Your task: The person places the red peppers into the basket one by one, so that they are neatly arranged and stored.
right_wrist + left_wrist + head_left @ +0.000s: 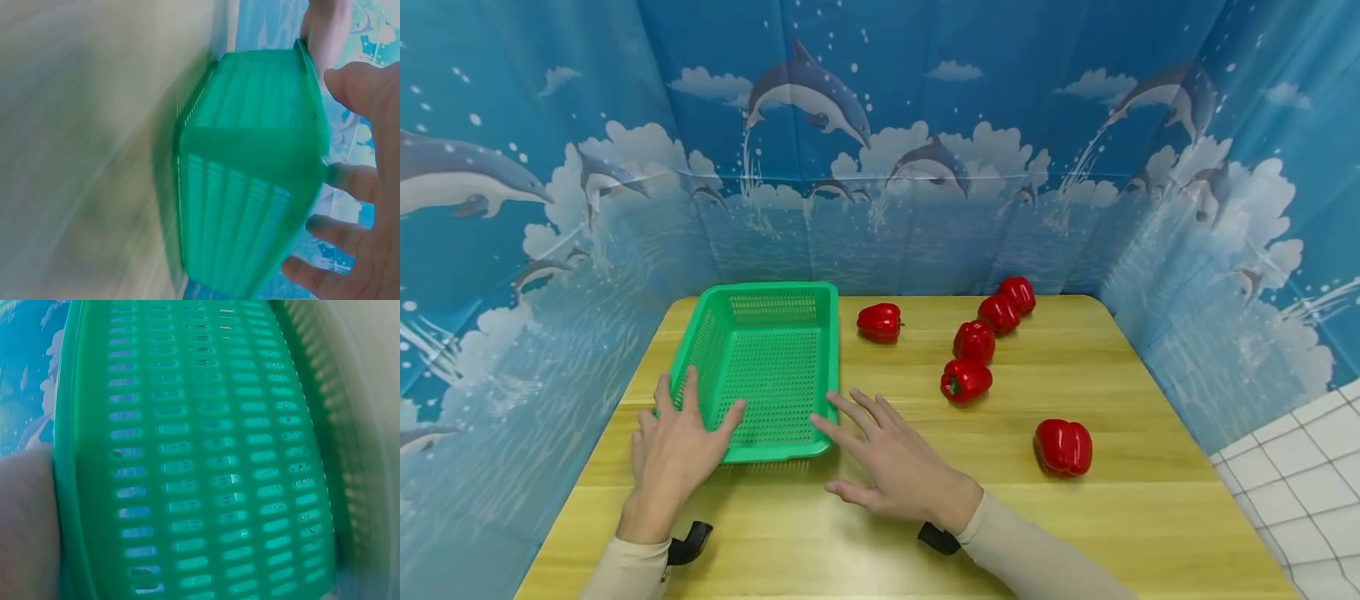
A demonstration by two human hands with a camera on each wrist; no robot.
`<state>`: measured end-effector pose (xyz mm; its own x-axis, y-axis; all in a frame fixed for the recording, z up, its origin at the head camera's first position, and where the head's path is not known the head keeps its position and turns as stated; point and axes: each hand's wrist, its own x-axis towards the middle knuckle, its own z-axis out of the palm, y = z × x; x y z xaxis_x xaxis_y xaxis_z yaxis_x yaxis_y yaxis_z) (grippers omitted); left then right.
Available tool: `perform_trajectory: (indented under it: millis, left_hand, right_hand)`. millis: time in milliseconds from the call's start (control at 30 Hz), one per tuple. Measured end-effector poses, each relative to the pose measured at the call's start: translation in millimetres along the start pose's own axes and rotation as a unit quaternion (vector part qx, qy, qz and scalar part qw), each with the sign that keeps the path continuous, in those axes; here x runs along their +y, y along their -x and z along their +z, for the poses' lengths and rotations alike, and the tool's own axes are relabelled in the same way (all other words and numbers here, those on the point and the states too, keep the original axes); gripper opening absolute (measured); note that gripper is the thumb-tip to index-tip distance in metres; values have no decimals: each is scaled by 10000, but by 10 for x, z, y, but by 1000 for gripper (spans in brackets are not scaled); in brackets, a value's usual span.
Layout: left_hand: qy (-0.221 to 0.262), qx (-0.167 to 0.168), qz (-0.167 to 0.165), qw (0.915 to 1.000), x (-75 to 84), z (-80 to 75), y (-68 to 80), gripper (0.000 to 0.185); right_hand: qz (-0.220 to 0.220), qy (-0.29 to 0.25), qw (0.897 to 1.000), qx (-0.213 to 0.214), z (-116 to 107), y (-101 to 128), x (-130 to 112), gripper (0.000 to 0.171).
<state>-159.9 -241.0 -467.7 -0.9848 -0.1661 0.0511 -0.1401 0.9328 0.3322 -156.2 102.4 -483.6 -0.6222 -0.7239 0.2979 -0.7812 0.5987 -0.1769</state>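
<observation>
A green perforated plastic basket (pixel 834 358) stands on the left of the table with nothing inside. My left hand (pixel 672 454) is at its near left corner, fingers spread and the thumb reaching over the front rim. In the left wrist view part of that hand (pixel 26 525) lies along the basket's edge. My right hand (pixel 901 468) is by the near right corner, its fingers extended and apart. The right wrist view has the right fingertips (pixel 315 224) right at the rim, while the thumb (pixel 350 87) stands off from it. Neither hand grips anything.
Right of the basket lies one red bell pepper (pixel 880 322). Several more, such as the red bell pepper (pixel 974 342), form a slanting row farther right. Another bell pepper (pixel 1063 447) sits nearer on the right. A dolphin-print curtain (pixel 880 225) borders the wooden table (pixel 1120 533).
</observation>
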Motion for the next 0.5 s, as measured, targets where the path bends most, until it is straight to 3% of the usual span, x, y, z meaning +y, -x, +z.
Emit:
perform_trajectory:
  millis: [133, 300, 500]
  left_hand:
    - [24, -37, 143, 9999, 99, 16, 4, 116]
    - [187, -176, 249, 9994, 218, 58, 2, 115]
    - [672, -79, 643, 9956, 314, 147, -36, 101]
  right_hand:
    - [-124, 73, 9999, 20, 32, 6, 11, 70]
    - [136, -56, 9999, 80, 5, 113, 102, 51]
    - [512, -193, 9984, 131, -62, 279, 250, 40]
